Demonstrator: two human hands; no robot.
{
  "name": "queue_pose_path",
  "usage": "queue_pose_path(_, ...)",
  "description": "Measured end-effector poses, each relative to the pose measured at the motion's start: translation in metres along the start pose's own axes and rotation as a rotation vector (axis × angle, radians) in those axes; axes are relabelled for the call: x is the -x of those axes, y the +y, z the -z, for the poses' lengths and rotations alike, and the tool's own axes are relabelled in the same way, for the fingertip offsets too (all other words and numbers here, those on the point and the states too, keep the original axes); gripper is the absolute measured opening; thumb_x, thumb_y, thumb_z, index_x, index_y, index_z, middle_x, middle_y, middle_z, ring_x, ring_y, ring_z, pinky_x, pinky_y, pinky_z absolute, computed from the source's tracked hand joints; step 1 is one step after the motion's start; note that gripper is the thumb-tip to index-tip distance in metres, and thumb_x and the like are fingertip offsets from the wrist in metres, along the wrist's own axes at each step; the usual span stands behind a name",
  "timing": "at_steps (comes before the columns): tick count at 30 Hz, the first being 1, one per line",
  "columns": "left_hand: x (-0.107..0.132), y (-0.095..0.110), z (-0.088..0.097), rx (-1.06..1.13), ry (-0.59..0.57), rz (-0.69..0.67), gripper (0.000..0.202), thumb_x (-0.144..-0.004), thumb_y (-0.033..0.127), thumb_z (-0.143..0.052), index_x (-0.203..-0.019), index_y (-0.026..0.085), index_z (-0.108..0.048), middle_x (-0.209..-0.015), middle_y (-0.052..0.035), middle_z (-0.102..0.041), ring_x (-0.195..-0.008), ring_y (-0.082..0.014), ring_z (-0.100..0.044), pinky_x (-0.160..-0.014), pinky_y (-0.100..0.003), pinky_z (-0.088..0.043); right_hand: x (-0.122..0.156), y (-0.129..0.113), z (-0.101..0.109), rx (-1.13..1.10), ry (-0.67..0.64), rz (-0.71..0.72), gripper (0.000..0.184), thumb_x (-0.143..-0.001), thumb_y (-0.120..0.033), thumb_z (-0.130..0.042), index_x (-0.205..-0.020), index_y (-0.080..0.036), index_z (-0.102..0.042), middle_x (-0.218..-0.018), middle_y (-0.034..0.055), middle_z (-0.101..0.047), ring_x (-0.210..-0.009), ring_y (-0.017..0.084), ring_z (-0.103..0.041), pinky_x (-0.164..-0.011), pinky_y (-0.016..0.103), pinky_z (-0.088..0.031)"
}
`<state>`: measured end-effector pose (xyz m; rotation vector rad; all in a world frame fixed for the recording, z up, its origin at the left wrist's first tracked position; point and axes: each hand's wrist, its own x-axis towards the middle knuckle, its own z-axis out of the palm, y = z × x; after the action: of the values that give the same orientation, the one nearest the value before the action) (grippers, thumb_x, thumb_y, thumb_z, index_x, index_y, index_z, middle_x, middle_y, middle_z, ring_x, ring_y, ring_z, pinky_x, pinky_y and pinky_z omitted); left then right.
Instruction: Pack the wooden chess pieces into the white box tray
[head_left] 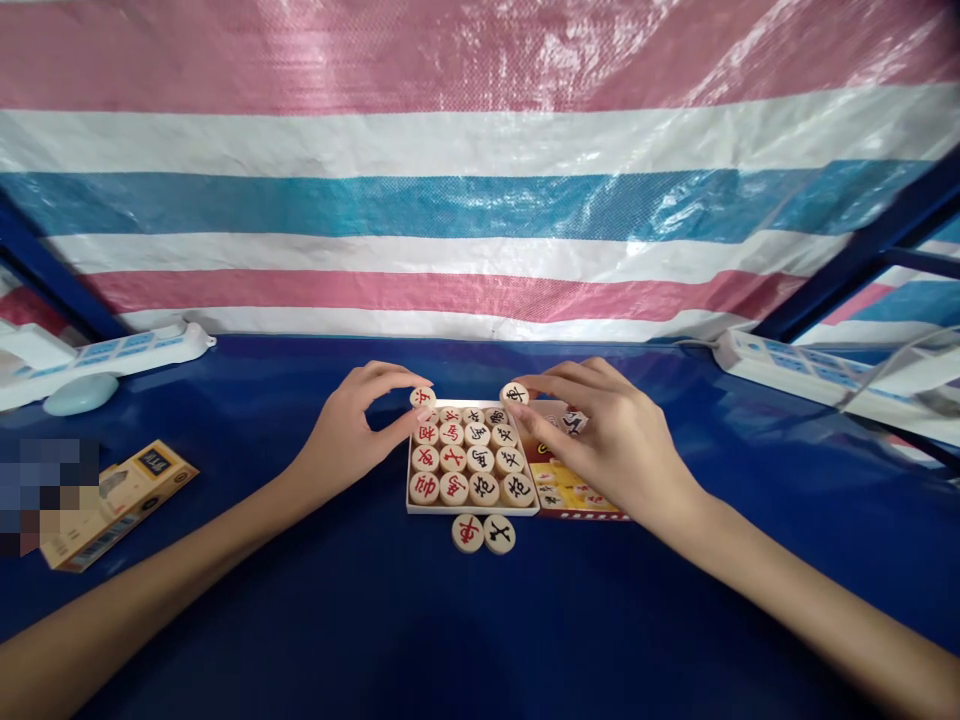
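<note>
An open white box (473,509) holds rows of round Chinese chess pieces, red-marked on the left and black-marked on the right. At its far left corner, my left hand (360,415) pinches a red-marked chess piece (422,398) between thumb and fingers. My right hand (607,430) grips a black-marked chess piece (514,394) over the far right corner. Just in front of the box, a red-marked piece (467,533) and a black-marked piece (499,534) lie side by side on the blue table (337,620). Partly under my right hand is a printed red and yellow box lid (555,485).
Power strips lie at the back left (142,345) and back right (795,375). A pale blue rounded object (81,394) sits by the left strip. Toward the left is a yellowish carton (124,505). A striped plastic sheet (480,210) hangs behind the table.
</note>
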<state>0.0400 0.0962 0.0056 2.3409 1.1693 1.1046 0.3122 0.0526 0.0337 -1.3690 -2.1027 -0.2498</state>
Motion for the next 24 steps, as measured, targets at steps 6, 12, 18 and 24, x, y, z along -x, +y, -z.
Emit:
queue_pose_path(6, 0.002, -0.001, 0.0, 0.013, -0.057, 0.033, 0.024, -0.093, 0.037, -0.06, -0.116, 0.032, -0.067, -0.118, 0.0002, -0.066, -0.113, -0.0192, -0.059, -0.099, -0.037, -0.048, 0.0, 0.0, -0.008, 0.033, -0.102, 0.015, 0.028, -0.093, -0.043, -0.059, -0.112, -0.025, -0.07, -0.112, 0.0013, -0.07, -0.109, 0.025, -0.056, -0.08, 0.038, -0.053)
queue_pose_path(12, 0.006, 0.009, 0.005, -0.014, 0.012, -0.014, 0.02, -0.096, 0.024, -0.053, -0.109, 0.028, -0.068, -0.115, 0.0006, -0.066, -0.112, -0.017, -0.058, -0.099, -0.035, -0.046, 0.008, -0.007, 0.001, -0.058, -0.184, 0.151, 0.031, -0.099, -0.032, -0.049, -0.125, -0.025, -0.062, -0.124, 0.0009, -0.066, -0.12, 0.023, -0.052, -0.095, 0.039, -0.049)
queue_pose_path(18, 0.024, 0.022, 0.005, -0.174, 0.1, -0.325, 0.018, -0.09, 0.011, -0.059, -0.1, 0.021, -0.069, -0.095, -0.0011, -0.069, -0.088, -0.0159, -0.06, -0.08, -0.034, -0.046, 0.018, -0.005, 0.003, 0.008, -0.267, 0.227, 0.036, -0.1, -0.029, -0.047, -0.135, -0.026, -0.055, -0.132, 0.0003, -0.063, -0.13, 0.025, -0.047, -0.103, 0.046, -0.042)
queue_pose_path(24, 0.042, 0.036, 0.007, -0.271, 0.032, -0.611, 0.028, -0.081, 0.007, -0.065, -0.107, 0.018, -0.068, -0.08, -0.0002, -0.07, -0.069, -0.015, -0.058, -0.065, -0.034, -0.04, 0.022, -0.008, 0.005, -0.007, -0.185, 0.236, 0.033, -0.097, -0.024, -0.052, -0.128, -0.021, -0.059, -0.124, 0.0048, -0.065, -0.125, 0.026, -0.05, -0.103, 0.045, -0.042)
